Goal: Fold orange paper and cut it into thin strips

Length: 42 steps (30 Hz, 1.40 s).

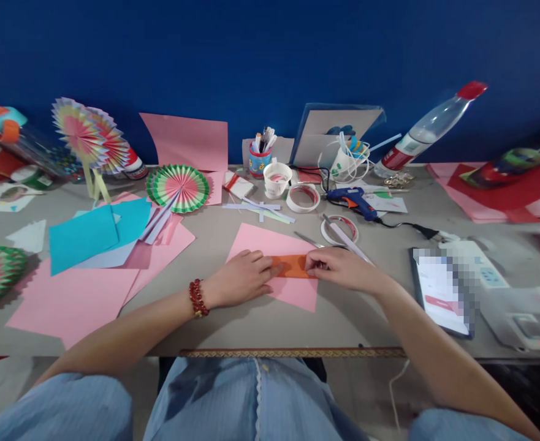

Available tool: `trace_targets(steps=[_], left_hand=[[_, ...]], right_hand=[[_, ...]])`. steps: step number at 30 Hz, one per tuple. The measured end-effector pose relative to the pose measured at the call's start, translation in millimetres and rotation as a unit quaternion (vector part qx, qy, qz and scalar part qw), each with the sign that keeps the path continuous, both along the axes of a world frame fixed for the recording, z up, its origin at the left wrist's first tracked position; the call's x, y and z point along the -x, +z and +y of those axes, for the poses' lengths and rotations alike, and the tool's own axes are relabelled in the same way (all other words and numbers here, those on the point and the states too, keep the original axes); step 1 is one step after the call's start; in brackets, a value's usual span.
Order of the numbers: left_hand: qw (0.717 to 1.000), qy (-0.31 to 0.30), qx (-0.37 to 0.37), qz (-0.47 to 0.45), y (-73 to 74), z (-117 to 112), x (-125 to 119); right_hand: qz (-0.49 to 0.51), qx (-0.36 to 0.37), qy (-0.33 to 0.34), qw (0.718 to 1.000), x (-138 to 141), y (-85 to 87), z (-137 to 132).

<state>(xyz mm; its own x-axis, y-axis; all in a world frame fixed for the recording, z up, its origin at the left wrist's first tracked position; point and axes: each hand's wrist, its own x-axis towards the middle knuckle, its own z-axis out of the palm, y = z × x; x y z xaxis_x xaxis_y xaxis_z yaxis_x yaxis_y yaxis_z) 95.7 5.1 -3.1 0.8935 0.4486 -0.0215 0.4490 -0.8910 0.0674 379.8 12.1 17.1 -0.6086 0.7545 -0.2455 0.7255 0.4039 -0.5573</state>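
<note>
A small orange paper strip (292,266) lies on a pink sheet (276,245) in the middle of the grey table (251,324). My left hand (242,278), with a red bead bracelet at the wrist, pinches the strip's left end with closed fingers. My right hand (341,268) pinches its right end, fingers curled onto the paper. Both hands rest on the pink sheet, close to the table's front edge.
Tape rolls (303,197), a blue glue gun (353,201) with its cord, scissors (310,240), cups of pens (259,160), a bottle (430,128), pleated paper fans (178,187), blue (83,236) and pink sheets (72,300) left, and a tablet (442,291) right.
</note>
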Motion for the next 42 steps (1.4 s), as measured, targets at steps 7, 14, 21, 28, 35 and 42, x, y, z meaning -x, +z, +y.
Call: trace_targets(steps=[7,14,21,28,35,42], left_hand=[[1.000,0.004,-0.010,0.002,1.0,-2,-1],[1.000,-0.002,-0.016,0.004,-3.4,-1,1],[0.999,-0.024,-0.029,0.007,-4.5,-1,1],[0.999,-0.028,-0.023,0.005,-1.5,0,1],[1.000,-0.023,-0.019,-0.008,-3.8,0,0],[0.999,-0.024,-0.015,-0.025,-7.6,-1,2]], right_hand=[[-0.012,-0.002,0.010,1.000,1,0.7,1],[-0.021,-0.010,0.011,1.000,0,-0.6,2],[-0.029,-0.008,0.006,1.000,0,-1.3,2],[-0.030,-0.059,0.015,0.998,-2,-2.7,-4],[-0.048,-0.223,0.029,0.973,14,-25.1,-48],[-0.136,-0.304,-0.035,0.942,-11,-51.5,-90]])
